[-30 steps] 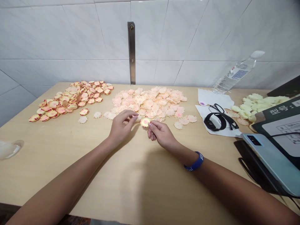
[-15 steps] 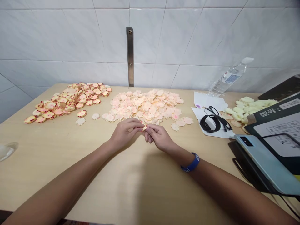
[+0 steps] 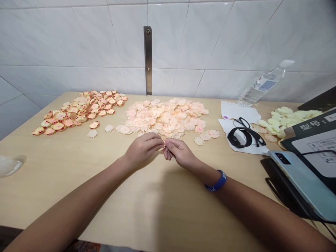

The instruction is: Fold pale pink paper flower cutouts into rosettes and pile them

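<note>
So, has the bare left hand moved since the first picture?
Yes: the left hand moved right and lower in view, against the long grey metal strip.

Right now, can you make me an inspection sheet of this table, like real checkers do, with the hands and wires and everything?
Surface: light wood-look table, shadow below the hands.
Things in use: red-edged flower-shaped pieces at left, pale pink pieces in the middle, pale yellow pieces at right.
Clutter: clear bottle, white paper, glasses and black wristband on paper, phone, dark green box; whitish object at left edge, too blurred to name.
Hands: left hand and right hand meet, pinching one small piece, mostly hidden.
Cables: thin dark cable across the box, another below the phone.
Surroundings: tiled wall, bolted metal strip.
</note>
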{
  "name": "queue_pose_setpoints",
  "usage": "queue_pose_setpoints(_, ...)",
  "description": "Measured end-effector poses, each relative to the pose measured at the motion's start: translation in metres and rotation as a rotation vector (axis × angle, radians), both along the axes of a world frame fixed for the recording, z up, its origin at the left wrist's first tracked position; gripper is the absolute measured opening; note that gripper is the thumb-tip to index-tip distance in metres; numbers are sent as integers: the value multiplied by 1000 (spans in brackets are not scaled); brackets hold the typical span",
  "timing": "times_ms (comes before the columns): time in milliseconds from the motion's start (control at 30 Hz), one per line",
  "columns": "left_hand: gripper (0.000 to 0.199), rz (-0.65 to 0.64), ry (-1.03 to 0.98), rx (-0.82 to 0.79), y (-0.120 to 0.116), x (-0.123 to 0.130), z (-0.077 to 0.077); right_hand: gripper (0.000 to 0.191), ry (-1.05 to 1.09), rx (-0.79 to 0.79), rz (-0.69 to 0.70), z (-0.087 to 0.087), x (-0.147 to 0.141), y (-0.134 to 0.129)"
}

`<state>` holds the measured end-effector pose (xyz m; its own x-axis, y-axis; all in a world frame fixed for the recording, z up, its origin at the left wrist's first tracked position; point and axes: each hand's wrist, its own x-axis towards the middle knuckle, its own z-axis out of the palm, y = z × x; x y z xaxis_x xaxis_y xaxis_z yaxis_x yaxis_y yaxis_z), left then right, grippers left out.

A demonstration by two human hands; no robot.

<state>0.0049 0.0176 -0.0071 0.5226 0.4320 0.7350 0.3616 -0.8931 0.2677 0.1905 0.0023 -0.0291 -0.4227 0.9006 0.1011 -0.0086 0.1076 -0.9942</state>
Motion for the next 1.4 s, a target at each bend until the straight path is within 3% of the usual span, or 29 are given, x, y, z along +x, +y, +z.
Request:
queue_pose_setpoints(133, 12, -1, 36, -66, -1, 0, 0, 54, 18, -3, 27, 2, -1, -1)
queue_pose_setpoints(400, 12, 45, 124, -354, -9, 3, 8, 33, -78, 85, 14, 3, -3, -4)
queue_pose_setpoints(667, 14, 27, -121, -747, -3, 3, 7, 27, -89, 26, 3, 4, 2, -1)
queue_pose_setpoints(800, 12, 108, -207, -668, 1, -1, 8, 27, -46, -65, -1, 7, 3, 1)
queue_pose_setpoints(1000, 11, 25, -2, -392, -8, 4, 8, 29, -34, -119, -14, 8, 5, 3)
queue_pose_setpoints(1400, 13, 72, 8, -343, -7, 6, 6, 35, -51, -100, 14, 9, 1, 3)
